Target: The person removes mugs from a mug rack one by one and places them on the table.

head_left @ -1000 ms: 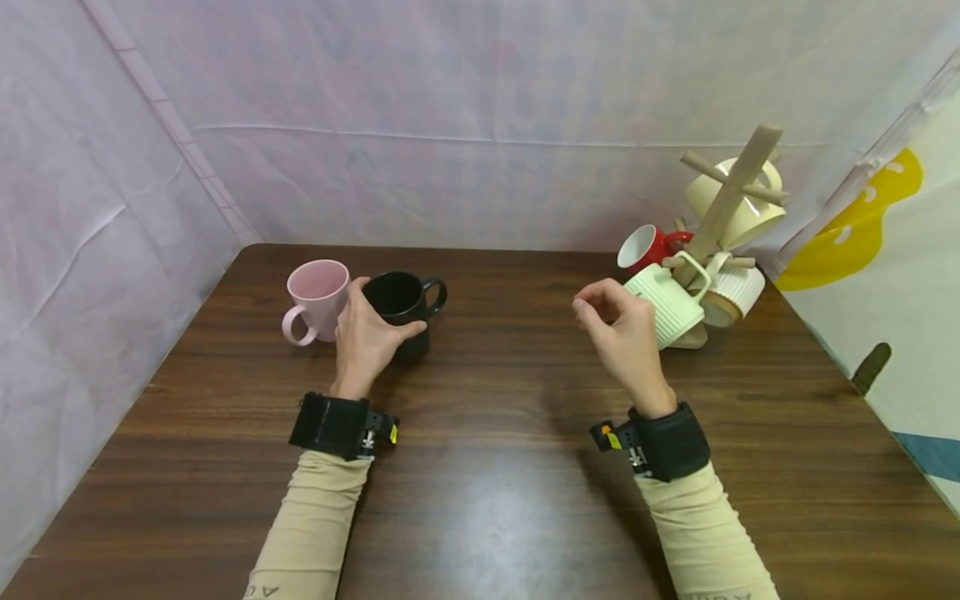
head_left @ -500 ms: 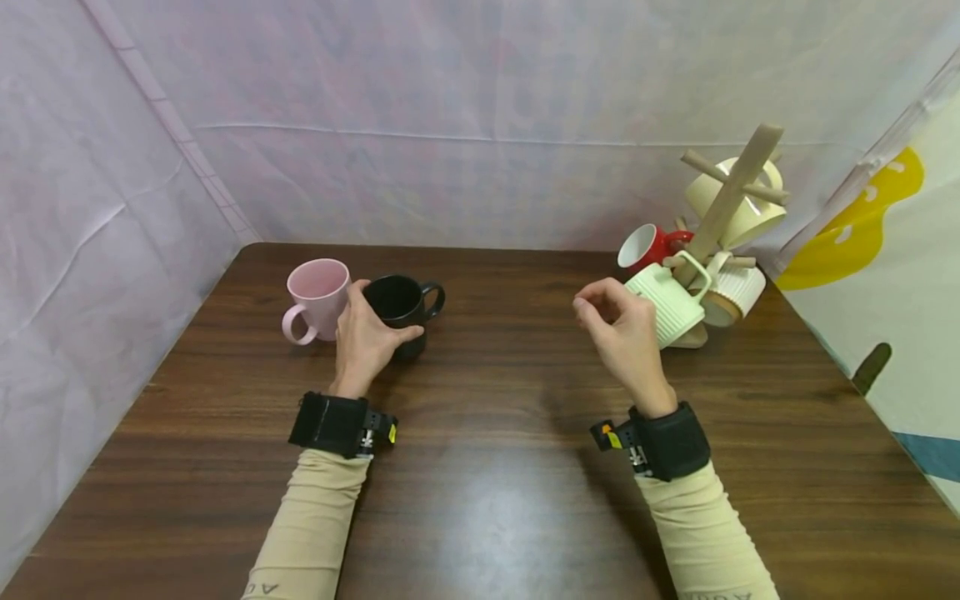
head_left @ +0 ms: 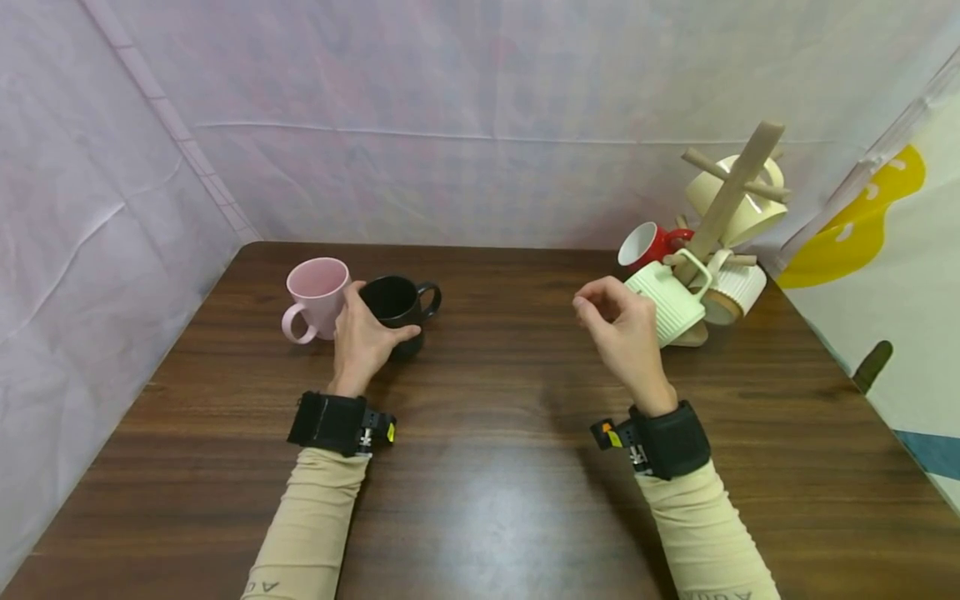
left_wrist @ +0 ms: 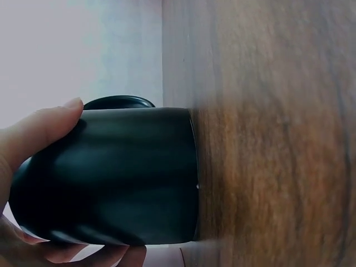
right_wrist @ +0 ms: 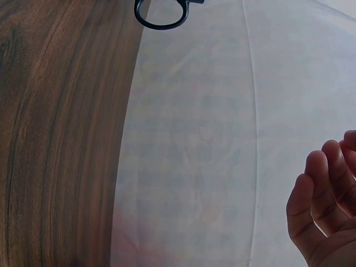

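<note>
Black mug, on the left half of a dark wooden tabletop, its handle pointing right. A person's left hand holds it around the body, thumb on the near side and fingers on the opposite side. Its base sits at or just above the wood; whether they touch is unclear. Just beside it, left, stands a pink mug, so a leftward swing could knock the two together. The black surface looks smooth, so a loose grip might let it slide or tip.

Well apart, the right hand hangs loosely curled, holding nothing. It overlaps a pale green mug on a wooden rack; contact cannot be judged, but a careless move there could jolt it. Red, cream and white ribbed mugs also hang there. Behind is a pale cloth wall.
</note>
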Demonstrator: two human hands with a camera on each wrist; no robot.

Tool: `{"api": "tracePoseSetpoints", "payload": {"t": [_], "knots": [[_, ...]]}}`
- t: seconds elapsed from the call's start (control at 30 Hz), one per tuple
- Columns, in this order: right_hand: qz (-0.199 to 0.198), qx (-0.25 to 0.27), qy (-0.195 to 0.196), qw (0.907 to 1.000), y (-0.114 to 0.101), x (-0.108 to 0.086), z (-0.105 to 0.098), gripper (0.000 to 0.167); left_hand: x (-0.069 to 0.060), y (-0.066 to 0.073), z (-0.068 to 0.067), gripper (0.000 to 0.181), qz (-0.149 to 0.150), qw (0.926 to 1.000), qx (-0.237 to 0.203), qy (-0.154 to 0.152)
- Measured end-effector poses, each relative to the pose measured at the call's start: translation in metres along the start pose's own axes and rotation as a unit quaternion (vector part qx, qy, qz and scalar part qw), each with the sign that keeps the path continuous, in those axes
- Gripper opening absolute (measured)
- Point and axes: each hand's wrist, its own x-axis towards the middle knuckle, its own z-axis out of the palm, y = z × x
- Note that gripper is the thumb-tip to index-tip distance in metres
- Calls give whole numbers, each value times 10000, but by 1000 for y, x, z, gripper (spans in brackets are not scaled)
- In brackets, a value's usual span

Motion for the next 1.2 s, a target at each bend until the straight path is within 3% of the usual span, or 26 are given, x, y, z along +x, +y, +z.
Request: {"api": "tracePoseSetpoints", "payload": {"t": [0.47,1.2], "knots": [[105,15,46,9999,0,-1,-2,8,-1,1,-6,100,-24,9973,450,-582],[126,17,40,9999,0,1,-7,6,-4,3,-8,100,-149,9959,608,-647]]}}
